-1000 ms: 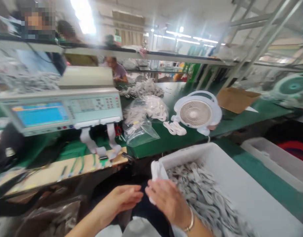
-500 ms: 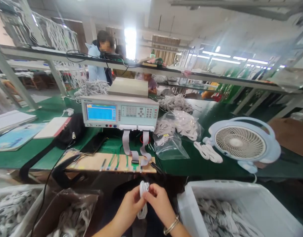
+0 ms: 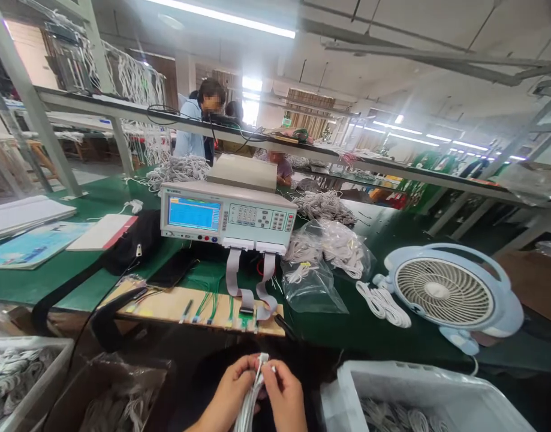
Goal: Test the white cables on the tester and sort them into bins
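Note:
At the bottom centre both my hands pinch one white cable bundle [image 3: 252,401]. My left hand [image 3: 230,393] grips it from the left, and my right hand [image 3: 284,396] holds it from the right near its white connector end [image 3: 262,359]. They hover in front of a wooden test board [image 3: 180,305] with green wires and grey ribbon cables [image 3: 239,282]. Those ribbons lead up to a grey tester with a blue screen [image 3: 228,216].
A white bin of cables [image 3: 419,399] stands at my lower right. A grey bin [image 3: 18,375] and a bag of cables [image 3: 117,399] sit lower left. On the green table [image 3: 356,327] are a white fan [image 3: 446,294], bagged cables [image 3: 329,252] and a black bag [image 3: 131,243]. People work behind the shelf.
My view swung left from the white bin to the tester. My hands took a white cable bundle from the bin, brought it to the centre, and now hold it lower by its connector end.

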`<action>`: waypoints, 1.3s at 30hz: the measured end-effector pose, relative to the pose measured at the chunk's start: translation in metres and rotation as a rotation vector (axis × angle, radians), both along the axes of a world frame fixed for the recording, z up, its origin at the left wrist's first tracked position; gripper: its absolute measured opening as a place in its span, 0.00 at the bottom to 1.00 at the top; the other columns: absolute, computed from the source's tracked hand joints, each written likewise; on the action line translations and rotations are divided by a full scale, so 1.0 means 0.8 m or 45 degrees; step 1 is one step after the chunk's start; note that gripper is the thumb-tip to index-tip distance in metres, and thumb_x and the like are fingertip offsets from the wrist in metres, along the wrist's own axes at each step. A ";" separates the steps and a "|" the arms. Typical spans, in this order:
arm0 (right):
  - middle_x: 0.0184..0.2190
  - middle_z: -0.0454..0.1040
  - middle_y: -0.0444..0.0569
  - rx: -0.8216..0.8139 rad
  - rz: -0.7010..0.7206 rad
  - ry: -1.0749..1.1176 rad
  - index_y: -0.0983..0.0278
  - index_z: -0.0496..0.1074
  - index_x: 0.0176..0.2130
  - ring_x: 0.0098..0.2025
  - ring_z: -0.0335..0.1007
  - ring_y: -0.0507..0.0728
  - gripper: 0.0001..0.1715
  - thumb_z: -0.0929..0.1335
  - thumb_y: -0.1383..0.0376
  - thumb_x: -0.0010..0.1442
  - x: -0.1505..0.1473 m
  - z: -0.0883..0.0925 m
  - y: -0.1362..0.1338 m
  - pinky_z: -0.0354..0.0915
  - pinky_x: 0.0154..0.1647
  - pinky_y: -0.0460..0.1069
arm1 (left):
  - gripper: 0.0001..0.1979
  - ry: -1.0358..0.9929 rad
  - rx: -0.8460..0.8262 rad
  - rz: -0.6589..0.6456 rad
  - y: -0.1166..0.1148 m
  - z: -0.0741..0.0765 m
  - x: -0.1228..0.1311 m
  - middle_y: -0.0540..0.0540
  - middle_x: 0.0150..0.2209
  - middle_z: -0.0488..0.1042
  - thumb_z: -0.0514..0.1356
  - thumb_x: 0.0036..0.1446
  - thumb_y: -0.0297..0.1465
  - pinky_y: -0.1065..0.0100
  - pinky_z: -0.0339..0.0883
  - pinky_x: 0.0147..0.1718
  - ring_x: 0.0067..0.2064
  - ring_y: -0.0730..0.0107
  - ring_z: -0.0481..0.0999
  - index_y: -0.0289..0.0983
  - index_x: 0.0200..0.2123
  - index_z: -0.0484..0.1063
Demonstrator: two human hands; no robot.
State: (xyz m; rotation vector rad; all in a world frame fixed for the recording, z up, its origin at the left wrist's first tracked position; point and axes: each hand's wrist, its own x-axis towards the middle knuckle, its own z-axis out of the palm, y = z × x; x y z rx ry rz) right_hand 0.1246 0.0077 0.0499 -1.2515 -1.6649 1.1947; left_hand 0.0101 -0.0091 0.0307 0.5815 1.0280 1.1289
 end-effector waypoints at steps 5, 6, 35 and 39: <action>0.35 0.69 0.48 0.286 0.209 -0.150 0.62 0.66 0.39 0.37 0.65 0.55 0.09 0.60 0.65 0.57 0.001 0.015 -0.004 0.61 0.38 0.47 | 0.18 -0.057 -0.122 0.119 -0.005 0.008 0.002 0.53 0.20 0.62 0.54 0.45 0.45 0.72 0.59 0.17 0.19 0.76 0.63 0.37 0.31 0.60; 0.37 0.69 0.49 0.386 0.201 -0.196 0.61 0.65 0.40 0.39 0.64 0.55 0.10 0.60 0.66 0.56 0.001 0.016 -0.006 0.60 0.41 0.48 | 0.17 -0.070 -0.096 0.154 -0.006 0.009 0.002 0.54 0.21 0.62 0.55 0.45 0.45 0.73 0.59 0.18 0.20 0.77 0.63 0.37 0.31 0.60; 0.17 0.67 0.42 -0.452 -0.019 0.414 0.67 0.69 0.31 0.15 0.54 0.46 0.15 0.67 0.57 0.49 -0.045 -0.011 0.050 0.49 0.12 0.40 | 0.14 -0.010 -0.117 0.133 0.023 0.011 -0.078 0.48 0.23 0.70 0.62 0.41 0.37 0.76 0.60 0.24 0.22 0.80 0.65 0.32 0.23 0.64; 0.17 0.66 0.42 -0.272 0.070 0.187 0.66 0.70 0.30 0.15 0.53 0.46 0.14 0.65 0.57 0.51 -0.028 0.001 0.050 0.51 0.13 0.41 | 0.13 -0.045 -0.139 0.206 0.029 0.015 -0.067 0.48 0.22 0.70 0.62 0.39 0.36 0.76 0.60 0.23 0.21 0.80 0.65 0.32 0.22 0.64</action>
